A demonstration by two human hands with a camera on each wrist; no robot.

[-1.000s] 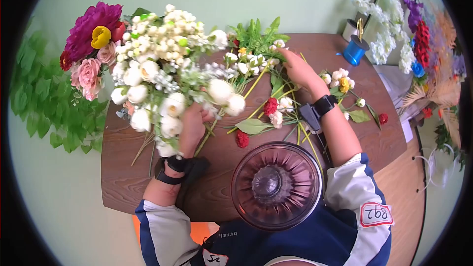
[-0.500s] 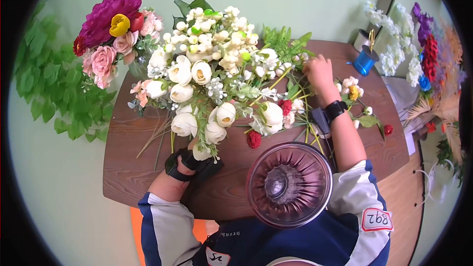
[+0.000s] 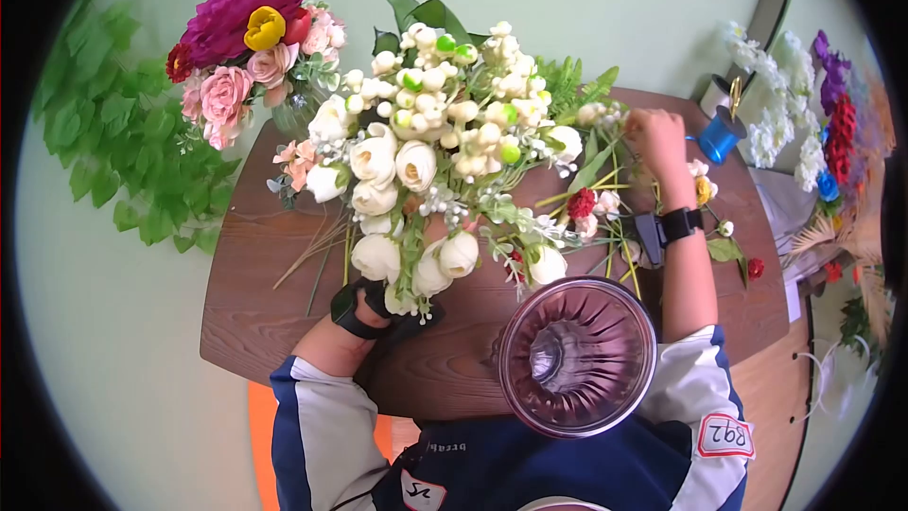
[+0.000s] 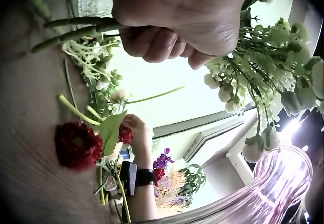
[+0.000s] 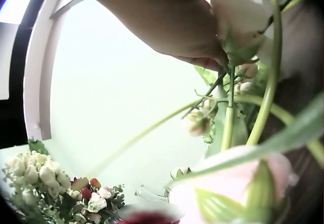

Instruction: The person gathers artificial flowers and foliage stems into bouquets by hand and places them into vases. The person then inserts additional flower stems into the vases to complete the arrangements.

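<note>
My left hand (image 4: 177, 16) grips green stems (image 4: 76, 32) in the left wrist view; the big bouquet of white roses and cream berries (image 3: 416, 166) mostly hides that hand in the head view. At the table's far right side, my right hand (image 3: 659, 142) is among loose stems and small flowers, its fingers bent. Pale roses (image 5: 238, 21) cover its fingertips in the right wrist view, so whether they pinch a stem is unclear. A red flower (image 3: 581, 203) and a green leaf (image 3: 594, 168) lie between the bouquet and my right hand.
A purple glass vase (image 3: 577, 360) stands at the near edge, by my body. Pink and magenta flowers (image 3: 227, 95) in a clear vase are at the back left. A blue ribbon spool (image 3: 722, 137) sits back right; more flowers (image 3: 840, 137) are beyond it.
The bouquet has moved right, away from the magenta flowers, and now covers more loose stems. My right hand, stretched toward small white flowers earlier, has shifted rightward and its fingers have bent.
</note>
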